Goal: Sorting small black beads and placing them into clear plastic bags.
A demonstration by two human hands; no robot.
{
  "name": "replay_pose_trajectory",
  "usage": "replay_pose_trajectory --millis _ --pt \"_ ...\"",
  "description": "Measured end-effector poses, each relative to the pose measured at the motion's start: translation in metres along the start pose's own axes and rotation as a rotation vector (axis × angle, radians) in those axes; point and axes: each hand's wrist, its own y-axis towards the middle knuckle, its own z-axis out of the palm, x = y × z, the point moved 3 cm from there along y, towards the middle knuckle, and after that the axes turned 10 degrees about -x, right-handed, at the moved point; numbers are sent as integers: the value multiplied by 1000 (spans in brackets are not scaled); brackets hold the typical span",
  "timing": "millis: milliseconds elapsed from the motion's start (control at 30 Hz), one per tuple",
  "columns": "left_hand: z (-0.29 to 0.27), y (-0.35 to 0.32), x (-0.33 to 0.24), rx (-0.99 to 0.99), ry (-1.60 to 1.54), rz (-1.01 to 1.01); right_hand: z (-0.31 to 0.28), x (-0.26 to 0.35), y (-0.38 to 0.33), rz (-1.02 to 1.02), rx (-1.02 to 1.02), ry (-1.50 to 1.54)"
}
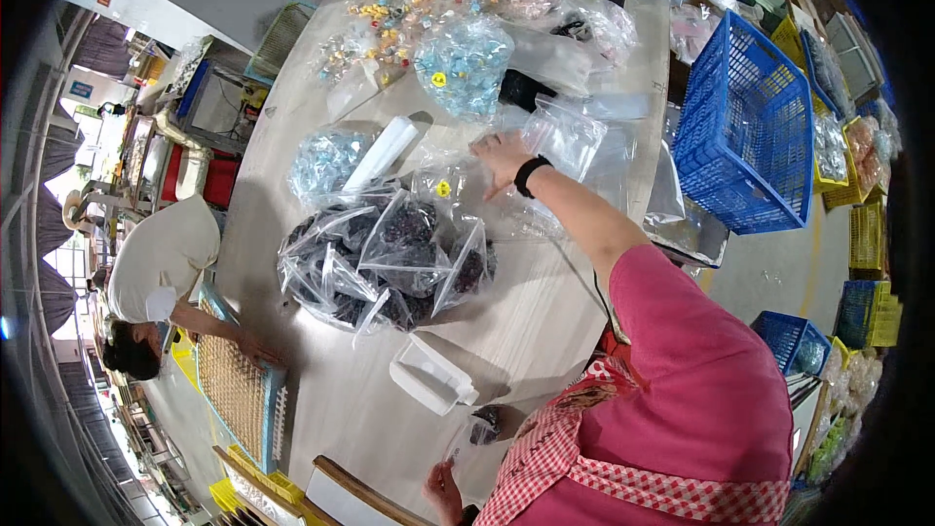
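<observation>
Near the lower edge, my left hand is closed on the edge of a small clear plastic bag with dark pieces in its far end. My right hand, with a black band at the wrist, reaches across the table, fingers spread, over a clear plastic bag with a yellow round label. Whether the fingertips press on it, I cannot tell. Flat clear bags lie just right of that hand. A heap of filled zip bags with dark contents rests in mid-table. Closer to me sits a white plastic scoop.
Bags of light-blue pieces and loose colourful pieces cover the table's far part, near a white roll. A blue crate stands at the right. At left, another person handles a blue-edged tray.
</observation>
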Motion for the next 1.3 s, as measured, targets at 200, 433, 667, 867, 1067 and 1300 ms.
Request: replay_pose_trajectory --millis 200,433,667,867,1067,1300 --pt "6 17 33 210 93 -15 55 52 -51 -89 -326 19" --pt "12 32 19 246 40 -16 58 60 -51 -138 -365 267" --pt "15 30 5 218 -42 -30 5 27 -25 -121 -253 414" --pt "15 33 42 113 73 54 -58 -72 11 26 -528 504" --pt "14 33 96 105 -38 220 -58 -210 39 466 -959 166" --pt "12 6 -6 126 -189 -42 -20 -197 42 314 -448 -130"
